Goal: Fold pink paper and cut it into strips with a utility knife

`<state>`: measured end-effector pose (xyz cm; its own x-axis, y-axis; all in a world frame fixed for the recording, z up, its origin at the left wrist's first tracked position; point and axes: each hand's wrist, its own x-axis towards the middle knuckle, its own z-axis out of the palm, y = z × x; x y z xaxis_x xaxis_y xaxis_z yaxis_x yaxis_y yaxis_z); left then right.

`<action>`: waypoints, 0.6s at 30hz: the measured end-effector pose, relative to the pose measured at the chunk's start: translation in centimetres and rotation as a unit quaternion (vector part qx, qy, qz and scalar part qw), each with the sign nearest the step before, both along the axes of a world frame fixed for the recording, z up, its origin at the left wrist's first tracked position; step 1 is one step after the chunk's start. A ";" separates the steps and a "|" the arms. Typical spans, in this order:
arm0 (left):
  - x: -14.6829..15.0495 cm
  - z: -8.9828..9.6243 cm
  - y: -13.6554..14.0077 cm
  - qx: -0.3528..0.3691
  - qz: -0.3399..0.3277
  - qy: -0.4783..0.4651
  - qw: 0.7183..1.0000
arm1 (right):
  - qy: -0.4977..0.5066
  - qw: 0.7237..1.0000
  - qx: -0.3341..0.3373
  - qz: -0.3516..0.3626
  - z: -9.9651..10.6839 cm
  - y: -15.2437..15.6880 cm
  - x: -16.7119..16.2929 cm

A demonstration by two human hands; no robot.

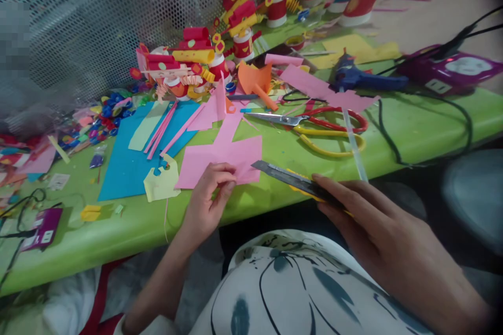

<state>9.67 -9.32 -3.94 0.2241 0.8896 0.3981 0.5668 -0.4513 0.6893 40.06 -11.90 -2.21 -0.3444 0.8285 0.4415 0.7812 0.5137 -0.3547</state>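
Observation:
My right hand (377,230) is closed around a utility knife (286,177) with a yellow and dark handle. Its long grey blade is out and points left, its tip over the right end of a pink paper sheet (196,162). At the sheet's lower edge is my left hand (210,193), with thumb and fingers pinched together. Whatever is between those fingertips, if anything, is hidden. Just beyond the knife lie scissors (310,120) with red and yellow handles, slightly open.
A blue sheet (129,146) carries pink strips, with a pale yellow cut-out (162,180) at its edge. A blue glue gun (361,76) and a purple power strip (448,68) are at right. Red-and-yellow paper models (192,55) stand along the mesh wall (98,21).

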 end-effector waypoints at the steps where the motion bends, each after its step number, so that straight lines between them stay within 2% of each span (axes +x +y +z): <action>1: -0.1 0.0 0.0 0.001 -0.003 -0.001 1.000 | 0.004 1.000 -0.001 0.002 -0.1 0.1 0.0; 10: -0.3 0.0 0.3 0.010 -0.027 0.024 0.999 | 0.021 1.000 -0.005 -0.003 -1.3 -0.1 0.3; 18: -0.1 0.1 0.2 0.007 -0.016 0.077 0.997 | 0.032 0.999 -0.015 -0.005 -1.9 -0.3 0.5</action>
<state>9.62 -9.12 -3.83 0.3111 0.8758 0.3690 0.6507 -0.4793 0.5889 40.52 -12.25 -4.15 -0.3079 0.8448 0.4376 0.7610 0.4948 -0.4196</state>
